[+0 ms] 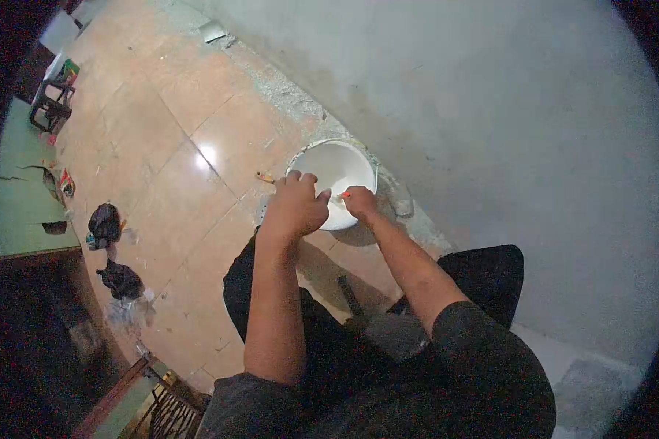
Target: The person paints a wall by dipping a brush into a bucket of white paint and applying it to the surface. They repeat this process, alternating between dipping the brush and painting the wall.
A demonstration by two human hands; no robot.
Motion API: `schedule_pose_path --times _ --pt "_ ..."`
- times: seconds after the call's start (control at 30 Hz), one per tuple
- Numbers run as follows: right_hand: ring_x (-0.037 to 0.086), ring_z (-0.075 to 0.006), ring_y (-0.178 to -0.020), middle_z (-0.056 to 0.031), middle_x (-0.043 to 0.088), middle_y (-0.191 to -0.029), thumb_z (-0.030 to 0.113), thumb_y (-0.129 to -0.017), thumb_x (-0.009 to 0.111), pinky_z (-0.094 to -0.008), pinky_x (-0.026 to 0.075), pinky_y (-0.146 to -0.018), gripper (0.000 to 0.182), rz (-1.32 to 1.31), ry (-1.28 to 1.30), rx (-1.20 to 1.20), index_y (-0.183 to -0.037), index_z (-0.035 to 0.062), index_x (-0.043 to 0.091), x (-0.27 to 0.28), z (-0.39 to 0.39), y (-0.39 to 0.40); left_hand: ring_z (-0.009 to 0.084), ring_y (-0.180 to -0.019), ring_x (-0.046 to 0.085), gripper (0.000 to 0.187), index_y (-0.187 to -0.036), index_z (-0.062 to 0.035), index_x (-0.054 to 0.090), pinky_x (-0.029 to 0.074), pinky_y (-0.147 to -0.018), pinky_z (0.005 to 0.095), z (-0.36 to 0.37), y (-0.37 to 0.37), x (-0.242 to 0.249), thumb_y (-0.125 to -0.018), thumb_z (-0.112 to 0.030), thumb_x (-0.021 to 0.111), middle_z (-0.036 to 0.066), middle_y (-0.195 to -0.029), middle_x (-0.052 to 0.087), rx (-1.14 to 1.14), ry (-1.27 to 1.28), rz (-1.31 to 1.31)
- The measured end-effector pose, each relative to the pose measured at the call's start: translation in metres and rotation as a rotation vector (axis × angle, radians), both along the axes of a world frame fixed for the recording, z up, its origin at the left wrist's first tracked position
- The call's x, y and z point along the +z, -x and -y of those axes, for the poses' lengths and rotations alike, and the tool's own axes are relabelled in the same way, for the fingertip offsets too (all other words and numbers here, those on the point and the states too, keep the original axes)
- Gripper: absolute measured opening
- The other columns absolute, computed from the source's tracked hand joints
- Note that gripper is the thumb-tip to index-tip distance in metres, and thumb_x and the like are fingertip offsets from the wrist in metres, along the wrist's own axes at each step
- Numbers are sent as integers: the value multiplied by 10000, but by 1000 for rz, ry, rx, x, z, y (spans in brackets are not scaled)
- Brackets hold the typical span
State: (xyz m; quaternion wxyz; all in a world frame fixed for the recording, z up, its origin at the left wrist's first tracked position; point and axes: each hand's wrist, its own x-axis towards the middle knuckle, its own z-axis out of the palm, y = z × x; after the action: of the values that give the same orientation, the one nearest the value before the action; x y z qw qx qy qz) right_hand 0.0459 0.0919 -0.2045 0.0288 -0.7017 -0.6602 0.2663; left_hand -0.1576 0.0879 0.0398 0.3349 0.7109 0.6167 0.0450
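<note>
A white bucket [356, 156] stands on the tiled floor between my feet and the wall, with white material inside. My right hand [362, 203] is closed at the bucket's near right side, gripping a tool with an orange handle [343, 195]; its lower part reaches into the bucket. My left hand [297, 205] hovers over the bucket's left rim, fingers bent and apart, thumb stretched toward the inside. Just left of its fingertips is a yellowish wooden handle [265, 177], its other end hidden behind the hand.
A grey plastered wall [505, 132] runs along the right, with crumbled rubble [293, 99] at its foot. Black plastic bags [105, 225] and litter lie on the floor at left. A metal scrap [212, 31] sits near the wall. A wooden frame [124, 388] stands at lower left.
</note>
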Motion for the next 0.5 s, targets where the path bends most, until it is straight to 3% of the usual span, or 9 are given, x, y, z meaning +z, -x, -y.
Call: schedule_pose_path --times 0.07,0.17,0.23,0.37,0.5 --pt "616 -358 -798 -177 631 -840 299 -802 538 -450 494 -717 259 -28 -57 92 -779 60 633 -12 -7 0 353 -1170 432 429 -1169 -6 508 370 -975 418 6 5 8 -854 -296 540 202 -1217 476 19 -14 -16" --pt "607 -365 -735 -168 627 -752 290 -801 525 -447 479 -680 274 -6 -86 -42 -729 51 641 -9 -14 10 348 -1189 410 412 -1137 -3 526 366 -979 424 5 11 5 -849 -297 543 196 -1209 474 43 -32 56" --pt "609 -363 -745 -169 628 -762 299 -797 537 -444 482 -677 265 43 -78 -83 -737 65 646 -17 -23 16 375 -1135 442 424 -1132 -11 532 384 -926 487 4 10 2 -831 -309 549 217 -1181 486 73 -28 27" --pt "611 -360 -748 -169 631 -773 287 -792 559 -450 481 -674 240 69 -86 -159 -745 71 652 -42 -29 22 368 -1116 461 404 -1115 -14 543 383 -912 496 1 9 1 -838 -307 523 204 -1161 503 126 -65 -63" --pt "606 -363 -752 -174 628 -770 294 -800 554 -453 477 -674 244 -60 -48 -207 -745 78 654 -49 -23 34 339 -1069 504 365 -1087 -12 561 395 -875 491 -10 10 26 -849 -277 482 175 -1113 541 435 -19 32"
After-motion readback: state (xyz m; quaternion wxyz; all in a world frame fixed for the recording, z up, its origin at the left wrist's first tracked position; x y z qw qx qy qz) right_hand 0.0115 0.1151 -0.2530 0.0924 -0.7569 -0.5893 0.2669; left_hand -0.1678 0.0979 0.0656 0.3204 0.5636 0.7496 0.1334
